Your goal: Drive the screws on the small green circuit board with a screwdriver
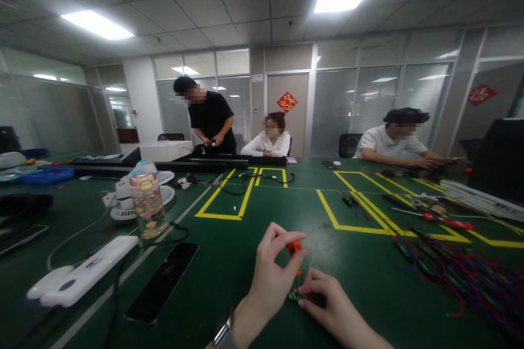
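Note:
My left hand [275, 264], with a watch [223, 332] at its wrist, pinches a small screwdriver [293, 249] by its orange and black handle. The screwdriver stands upright, its thin dark shaft pointing down at a small green circuit board [293, 296]. Thumb and fingertips of my right hand [327, 297] grip the board's edge just above the green table [254, 332]. Whether the screwdriver tip touches a screw is too small to tell.
On the left are a black phone [162, 283], a white device [90, 270] and a clear bottle [148, 204]. Right lie a pile of wired boards [462, 267] and a red-handled screwdriver [448, 222]. Yellow tape [219, 217] marks the table. Three people are across it.

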